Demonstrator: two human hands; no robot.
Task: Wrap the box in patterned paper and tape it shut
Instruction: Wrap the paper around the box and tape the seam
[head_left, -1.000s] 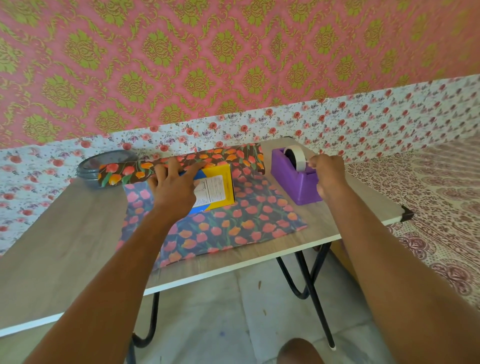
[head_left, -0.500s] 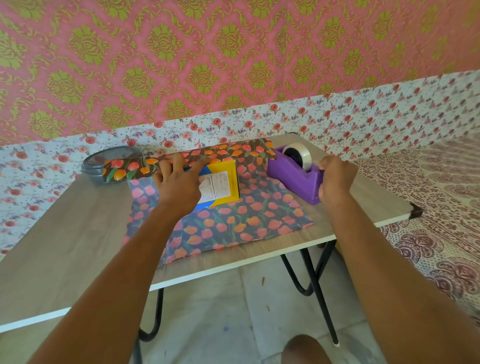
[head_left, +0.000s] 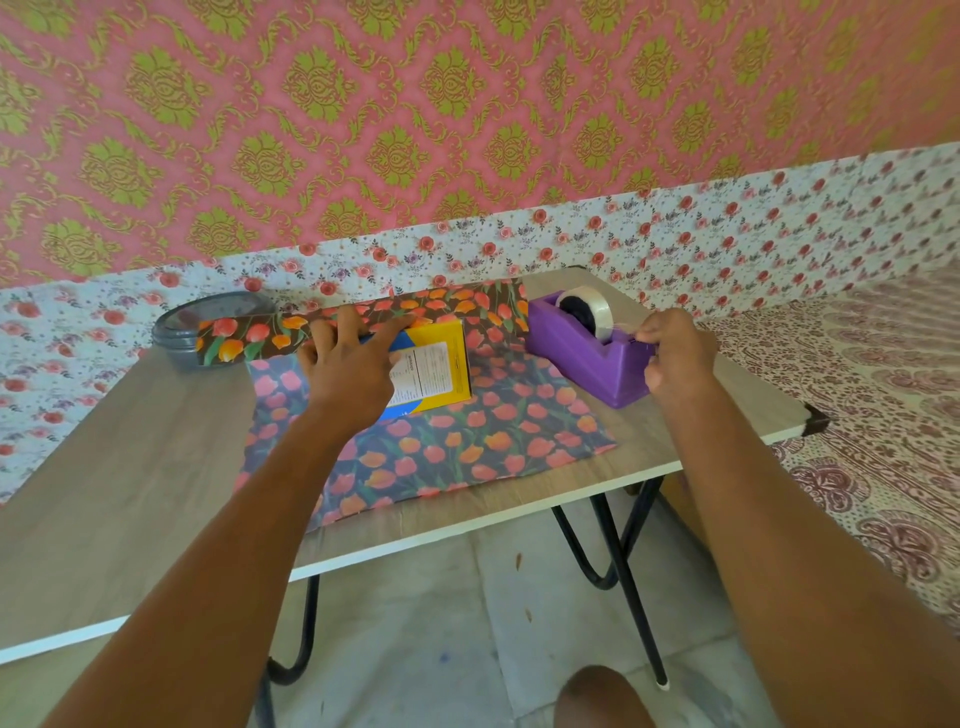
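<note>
A yellow and blue box (head_left: 434, 366) lies on a sheet of tulip-patterned paper (head_left: 467, 441) spread over the table. The paper's far edge (head_left: 249, 332) is folded up over the box's far side. My left hand (head_left: 350, 366) rests on the box with fingers spread, pressing that folded edge down. A purple tape dispenser (head_left: 582, 345) with a clear tape roll (head_left: 589, 306) stands to the right of the box. My right hand (head_left: 675, 353) is at the dispenser's near end and pinches the strip of tape at the cutter.
A stack of grey round plates (head_left: 208, 322) sits at the table's far left, partly behind the folded paper. The wooden table (head_left: 130, 467) has black hairpin legs and a dark corner cap (head_left: 815, 421) at the right. A floral cloth covers the surface on the right.
My right hand has moved from the tape roll down to the dispenser's near end, drawing tape toward the cutter. My left hand has stayed on the box and folded paper.
</note>
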